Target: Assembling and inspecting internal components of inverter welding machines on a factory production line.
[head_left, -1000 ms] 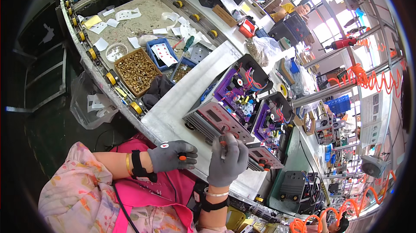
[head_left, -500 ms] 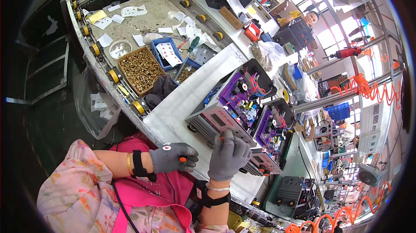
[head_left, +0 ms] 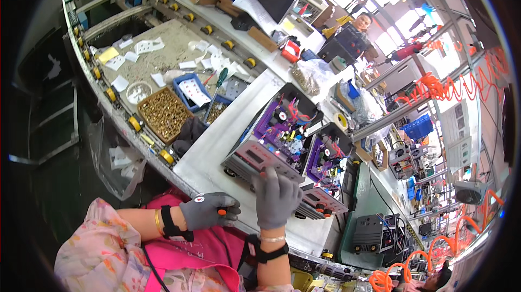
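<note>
An open-topped electrical unit point(head_left: 263, 159) with a grey front panel and purple circuit boards lies on the white work surface before me. My right hand point(head_left: 278, 198), in a grey glove, is at its front panel, fingers bent and pinched around a small orange-tipped knob point(head_left: 263, 175). Closer to my body, my left hand point(head_left: 210, 210), also gloved, is curled loosely with another orange-capped knob point(head_left: 222, 213) held in its fingers. A second unit point(head_left: 325, 194) stands close on the right, with orange-topped knobs on its panel.
Left of the units are a cardboard box of brass fittings point(head_left: 163, 114), a blue bin point(head_left: 187, 77) with a card on it, and a green-handled screwdriver point(head_left: 222, 77). Rollers point(head_left: 134, 124) line the bench edge. A dark unit point(head_left: 372, 233) sits at right. Another person point(head_left: 362, 20) is across the line.
The whole view has shifted, so the bench and units appear further left. My right hand stays at the panel's knob, and my left hand keeps its knob near my body.
</note>
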`<control>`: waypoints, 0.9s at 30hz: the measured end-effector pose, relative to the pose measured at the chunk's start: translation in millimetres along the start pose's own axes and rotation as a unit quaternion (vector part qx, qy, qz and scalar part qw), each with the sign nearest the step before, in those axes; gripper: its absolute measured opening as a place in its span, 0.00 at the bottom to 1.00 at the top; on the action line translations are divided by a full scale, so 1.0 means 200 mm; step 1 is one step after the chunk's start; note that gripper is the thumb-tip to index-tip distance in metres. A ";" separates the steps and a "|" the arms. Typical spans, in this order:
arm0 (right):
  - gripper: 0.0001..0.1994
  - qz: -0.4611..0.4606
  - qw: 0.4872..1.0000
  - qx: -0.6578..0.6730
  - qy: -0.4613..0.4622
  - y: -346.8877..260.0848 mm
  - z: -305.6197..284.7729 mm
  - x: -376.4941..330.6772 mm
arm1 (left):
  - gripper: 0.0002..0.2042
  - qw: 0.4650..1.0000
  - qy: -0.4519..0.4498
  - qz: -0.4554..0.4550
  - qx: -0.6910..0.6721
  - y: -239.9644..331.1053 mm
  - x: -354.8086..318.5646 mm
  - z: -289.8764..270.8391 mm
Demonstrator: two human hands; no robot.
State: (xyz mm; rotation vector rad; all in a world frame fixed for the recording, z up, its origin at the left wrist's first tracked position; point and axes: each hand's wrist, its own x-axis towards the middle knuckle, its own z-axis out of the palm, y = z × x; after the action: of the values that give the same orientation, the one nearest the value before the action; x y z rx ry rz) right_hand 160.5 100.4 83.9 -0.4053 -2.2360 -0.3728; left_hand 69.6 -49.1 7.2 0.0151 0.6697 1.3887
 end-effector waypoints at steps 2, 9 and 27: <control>0.25 0.110 0.992 0.047 0.045 0.04 -0.08 -0.02 | 0.15 0.999 -0.019 0.026 0.001 0.03 -0.01 0.00; 0.32 0.148 0.985 0.053 -0.077 0.19 -0.12 -0.02 | 0.19 1.000 -0.020 0.006 0.017 0.05 0.02 0.08; 0.06 0.245 0.876 0.410 0.067 -0.03 -0.41 -0.22 | 0.15 0.778 -0.110 0.179 0.592 0.73 -0.18 0.43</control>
State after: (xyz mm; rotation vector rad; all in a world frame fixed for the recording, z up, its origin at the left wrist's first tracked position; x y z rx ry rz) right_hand 240.8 54.3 100.9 -0.4361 -1.8499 0.7755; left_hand -24.3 -19.6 149.0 1.3514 1.2888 1.0691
